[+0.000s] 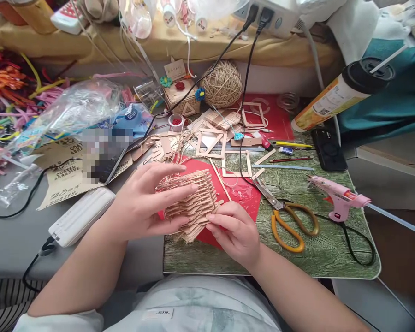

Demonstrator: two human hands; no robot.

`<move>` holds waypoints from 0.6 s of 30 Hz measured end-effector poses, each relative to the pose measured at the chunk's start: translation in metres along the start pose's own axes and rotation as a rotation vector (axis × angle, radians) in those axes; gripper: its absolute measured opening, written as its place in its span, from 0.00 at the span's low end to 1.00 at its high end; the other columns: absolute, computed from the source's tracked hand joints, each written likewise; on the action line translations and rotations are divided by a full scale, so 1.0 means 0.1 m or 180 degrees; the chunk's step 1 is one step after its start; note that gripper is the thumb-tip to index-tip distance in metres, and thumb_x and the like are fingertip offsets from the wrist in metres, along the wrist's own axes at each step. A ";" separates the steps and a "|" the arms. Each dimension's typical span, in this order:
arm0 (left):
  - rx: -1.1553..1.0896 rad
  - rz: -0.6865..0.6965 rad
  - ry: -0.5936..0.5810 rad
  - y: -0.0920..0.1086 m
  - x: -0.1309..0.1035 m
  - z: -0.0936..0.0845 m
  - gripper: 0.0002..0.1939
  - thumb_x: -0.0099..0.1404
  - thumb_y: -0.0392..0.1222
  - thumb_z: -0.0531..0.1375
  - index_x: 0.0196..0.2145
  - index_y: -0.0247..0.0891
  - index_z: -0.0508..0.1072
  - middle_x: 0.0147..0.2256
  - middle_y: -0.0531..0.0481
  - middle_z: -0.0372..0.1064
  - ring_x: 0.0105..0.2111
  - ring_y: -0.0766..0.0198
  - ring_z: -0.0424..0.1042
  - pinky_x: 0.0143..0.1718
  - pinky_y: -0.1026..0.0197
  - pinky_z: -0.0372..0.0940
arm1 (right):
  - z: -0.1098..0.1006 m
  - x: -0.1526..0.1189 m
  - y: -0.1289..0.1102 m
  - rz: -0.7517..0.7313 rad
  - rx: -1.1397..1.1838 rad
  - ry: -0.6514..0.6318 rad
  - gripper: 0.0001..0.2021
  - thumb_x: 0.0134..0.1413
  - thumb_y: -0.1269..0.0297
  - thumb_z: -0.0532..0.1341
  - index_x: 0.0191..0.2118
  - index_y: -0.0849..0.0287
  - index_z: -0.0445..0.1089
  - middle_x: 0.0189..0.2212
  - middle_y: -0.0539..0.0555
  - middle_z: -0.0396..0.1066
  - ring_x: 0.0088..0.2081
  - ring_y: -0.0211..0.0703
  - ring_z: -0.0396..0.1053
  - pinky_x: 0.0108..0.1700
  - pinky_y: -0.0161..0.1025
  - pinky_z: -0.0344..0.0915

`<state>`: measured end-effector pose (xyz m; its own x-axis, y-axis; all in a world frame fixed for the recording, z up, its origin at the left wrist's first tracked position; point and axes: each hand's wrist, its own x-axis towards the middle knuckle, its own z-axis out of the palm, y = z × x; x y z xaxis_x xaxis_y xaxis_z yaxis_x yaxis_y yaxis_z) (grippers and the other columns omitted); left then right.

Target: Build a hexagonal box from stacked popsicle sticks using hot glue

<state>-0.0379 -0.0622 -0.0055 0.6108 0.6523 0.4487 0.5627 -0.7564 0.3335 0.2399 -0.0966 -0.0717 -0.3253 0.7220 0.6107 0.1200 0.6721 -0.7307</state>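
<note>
A small box-like stack of wooden craft sticks (193,200), layered with gaps and some loose twine, is held up over the red sheet (247,196). My left hand (147,200) is wrapped around its left and top sides, fingers lying across the layers. At the lower right corner my right hand (237,233) pinches the stack's edge, thumb and fingers pressed together on a stick end. Right of my right hand lie scissors (280,207) with orange handles, blades partly spread. A pink glue gun (342,196) with a clear glue stick rests farther right.
Behind the stack are loose craft sticks (166,150), square stick frames (235,164), a twine ball (224,83) and a small stick box (181,97). A tall cup (339,94) leans at right. A white power bank (83,216) lies left; black cables cross the table.
</note>
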 end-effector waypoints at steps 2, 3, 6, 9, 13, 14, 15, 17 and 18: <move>-0.0178 0.0106 -0.0010 0.02 0.02 -0.01 0.29 0.63 0.40 0.72 0.61 0.49 0.76 0.66 0.38 0.64 0.64 0.44 0.68 0.65 0.40 0.67 | -0.01 0.00 0.00 0.0029 0.0019 0.0026 0.24 0.66 0.77 0.66 0.63 0.48 0.72 0.40 0.54 0.75 0.40 0.44 0.75 0.42 0.44 0.77; -0.0311 0.0165 -0.0065 0.03 0.03 -0.01 0.26 0.64 0.38 0.71 0.59 0.49 0.77 0.67 0.39 0.64 0.66 0.44 0.66 0.67 0.40 0.66 | -0.01 0.00 0.00 0.0036 0.0026 0.0034 0.25 0.65 0.77 0.66 0.63 0.49 0.72 0.40 0.54 0.75 0.40 0.44 0.75 0.42 0.44 0.77; -0.0567 0.0225 -0.0265 0.05 0.05 -0.01 0.22 0.66 0.38 0.70 0.57 0.48 0.78 0.67 0.40 0.65 0.69 0.44 0.61 0.70 0.38 0.62 | -0.01 0.00 0.00 0.0020 0.0035 0.0022 0.24 0.65 0.78 0.65 0.63 0.50 0.72 0.40 0.55 0.75 0.40 0.44 0.74 0.42 0.44 0.77; -0.0594 0.0199 -0.0291 0.07 0.05 0.01 0.20 0.66 0.39 0.71 0.55 0.50 0.80 0.67 0.43 0.66 0.70 0.44 0.60 0.71 0.38 0.62 | 0.00 -0.01 0.01 0.0013 0.0020 -0.0009 0.24 0.66 0.77 0.65 0.63 0.49 0.72 0.40 0.55 0.75 0.40 0.45 0.74 0.43 0.45 0.76; -0.0742 0.0160 -0.0280 0.08 0.03 0.04 0.18 0.64 0.37 0.73 0.51 0.49 0.81 0.65 0.45 0.69 0.69 0.45 0.62 0.70 0.39 0.65 | 0.01 -0.03 0.01 0.0032 0.0004 -0.0032 0.24 0.66 0.76 0.65 0.63 0.48 0.72 0.40 0.54 0.76 0.40 0.45 0.74 0.42 0.45 0.76; -0.0779 0.0185 -0.0260 0.08 0.03 0.04 0.18 0.64 0.37 0.73 0.51 0.48 0.81 0.64 0.44 0.70 0.69 0.45 0.62 0.70 0.39 0.65 | 0.01 -0.03 0.01 0.0030 -0.0005 -0.0026 0.24 0.66 0.77 0.65 0.63 0.48 0.72 0.40 0.54 0.76 0.40 0.45 0.74 0.43 0.46 0.76; -0.0811 0.0217 -0.0222 0.08 0.03 0.04 0.17 0.63 0.36 0.72 0.50 0.47 0.81 0.64 0.44 0.70 0.68 0.45 0.63 0.70 0.39 0.65 | 0.01 -0.03 0.01 0.0030 -0.0016 -0.0010 0.24 0.66 0.77 0.65 0.62 0.48 0.72 0.40 0.54 0.76 0.40 0.45 0.74 0.43 0.46 0.76; -0.0863 0.0286 -0.0134 0.07 0.04 0.03 0.16 0.63 0.35 0.72 0.48 0.45 0.81 0.62 0.43 0.71 0.68 0.45 0.64 0.70 0.40 0.65 | 0.01 -0.03 0.00 0.0031 -0.0039 0.0015 0.24 0.66 0.77 0.65 0.62 0.48 0.72 0.40 0.54 0.76 0.40 0.45 0.73 0.43 0.46 0.76; -0.0879 0.0309 -0.0098 0.07 0.04 0.03 0.16 0.62 0.35 0.72 0.48 0.45 0.81 0.62 0.43 0.72 0.68 0.45 0.64 0.70 0.40 0.65 | 0.01 -0.03 0.00 0.0034 -0.0056 0.0019 0.24 0.66 0.77 0.65 0.62 0.47 0.72 0.39 0.54 0.75 0.39 0.44 0.73 0.43 0.45 0.76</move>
<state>-0.0300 -0.0649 -0.0036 0.6734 0.5743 0.4656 0.3305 -0.7972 0.5053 0.2401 -0.0988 -0.0736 -0.3182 0.7301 0.6047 0.1399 0.6670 -0.7318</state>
